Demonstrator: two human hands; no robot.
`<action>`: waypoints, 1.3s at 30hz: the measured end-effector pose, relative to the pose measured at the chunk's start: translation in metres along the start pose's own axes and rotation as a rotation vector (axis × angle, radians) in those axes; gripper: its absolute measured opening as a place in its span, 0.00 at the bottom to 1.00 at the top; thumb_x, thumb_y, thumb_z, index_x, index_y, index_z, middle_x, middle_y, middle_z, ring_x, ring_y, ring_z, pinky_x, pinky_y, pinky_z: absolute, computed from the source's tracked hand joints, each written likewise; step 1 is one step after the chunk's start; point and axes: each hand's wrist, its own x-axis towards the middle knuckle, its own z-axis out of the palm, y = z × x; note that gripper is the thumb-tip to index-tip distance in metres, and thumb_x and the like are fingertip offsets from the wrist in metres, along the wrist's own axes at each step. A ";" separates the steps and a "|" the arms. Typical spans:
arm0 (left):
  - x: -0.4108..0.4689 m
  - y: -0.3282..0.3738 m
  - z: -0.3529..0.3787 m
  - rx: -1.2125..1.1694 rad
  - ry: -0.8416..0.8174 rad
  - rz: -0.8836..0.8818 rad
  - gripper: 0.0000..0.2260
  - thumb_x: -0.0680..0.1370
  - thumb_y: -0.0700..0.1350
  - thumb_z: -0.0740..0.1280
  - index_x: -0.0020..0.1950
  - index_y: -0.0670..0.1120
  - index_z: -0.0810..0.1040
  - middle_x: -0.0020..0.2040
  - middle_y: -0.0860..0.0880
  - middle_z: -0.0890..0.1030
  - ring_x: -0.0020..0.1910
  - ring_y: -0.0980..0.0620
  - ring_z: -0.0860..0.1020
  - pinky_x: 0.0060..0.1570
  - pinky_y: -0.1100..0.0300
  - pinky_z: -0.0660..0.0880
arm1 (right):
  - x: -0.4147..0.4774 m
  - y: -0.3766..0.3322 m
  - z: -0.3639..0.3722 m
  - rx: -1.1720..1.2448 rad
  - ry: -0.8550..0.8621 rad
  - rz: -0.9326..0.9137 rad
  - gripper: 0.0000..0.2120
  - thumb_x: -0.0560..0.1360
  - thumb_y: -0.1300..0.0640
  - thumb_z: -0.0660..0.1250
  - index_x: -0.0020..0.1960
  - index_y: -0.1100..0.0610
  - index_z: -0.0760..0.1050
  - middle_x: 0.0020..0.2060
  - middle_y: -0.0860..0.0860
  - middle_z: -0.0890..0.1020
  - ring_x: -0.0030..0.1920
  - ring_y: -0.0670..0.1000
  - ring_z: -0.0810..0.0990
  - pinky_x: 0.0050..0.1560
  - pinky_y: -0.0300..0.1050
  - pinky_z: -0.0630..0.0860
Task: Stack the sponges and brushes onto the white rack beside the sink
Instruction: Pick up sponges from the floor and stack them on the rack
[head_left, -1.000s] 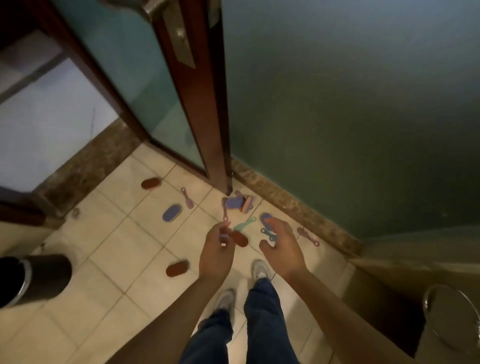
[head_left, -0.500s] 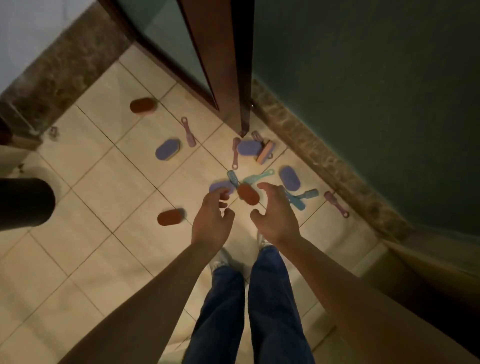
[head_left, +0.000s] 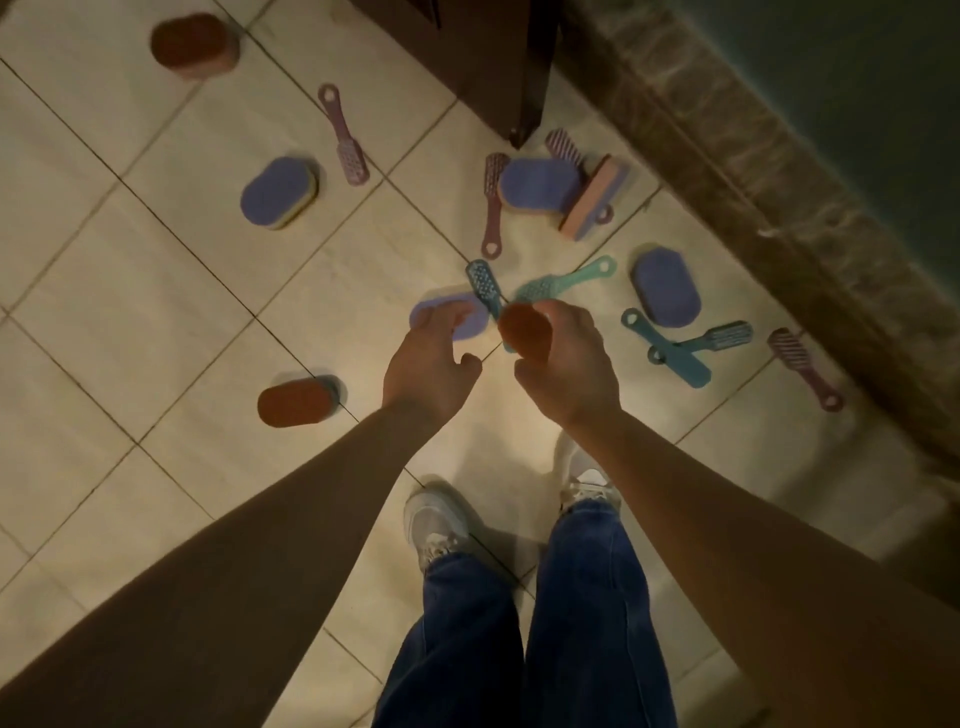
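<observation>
Both sunk nearer floor (head_left: 156, 270): left hand (head_left: 431, 364), right hand (head_left: 569, 364), grip loose, empty, over purple sponge (head_left: 475, 328), red sponge (head_left: 522, 330).

Tile floor (head_left: 156, 291) at left mostly open, few scattered sponges (head_left: 293, 402). Right: brush/sponge cluster (head_left: 540, 184) btwn door post (head_left: 498, 62) & stone skirting (head_left: 727, 171), gaps prob. narrow.

A pale cream tiled floor (head_left: 156, 291) met a mottled brown stone skirting (head_left: 753, 171) beneath a dark green wall (head_left: 857, 78), dimly lit.
</observation>
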 end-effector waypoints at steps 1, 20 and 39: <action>0.010 -0.010 0.008 0.010 -0.005 0.000 0.24 0.74 0.40 0.68 0.68 0.50 0.69 0.66 0.50 0.72 0.60 0.48 0.75 0.58 0.50 0.75 | 0.009 0.007 0.012 -0.013 0.002 0.002 0.28 0.69 0.57 0.73 0.67 0.53 0.68 0.59 0.53 0.75 0.57 0.53 0.75 0.53 0.47 0.77; 0.119 -0.092 0.089 0.394 -0.011 0.070 0.35 0.68 0.44 0.74 0.70 0.48 0.61 0.68 0.47 0.69 0.68 0.45 0.66 0.67 0.44 0.66 | 0.078 0.088 0.102 -0.210 -0.083 0.012 0.47 0.68 0.52 0.76 0.77 0.47 0.51 0.68 0.55 0.65 0.63 0.54 0.69 0.55 0.48 0.75; -0.049 0.102 -0.026 -0.562 -0.029 -0.448 0.18 0.79 0.60 0.56 0.56 0.49 0.75 0.46 0.51 0.79 0.45 0.53 0.78 0.42 0.57 0.74 | -0.058 -0.032 -0.093 0.350 0.057 0.260 0.30 0.71 0.53 0.69 0.71 0.50 0.65 0.62 0.51 0.72 0.53 0.45 0.71 0.55 0.43 0.73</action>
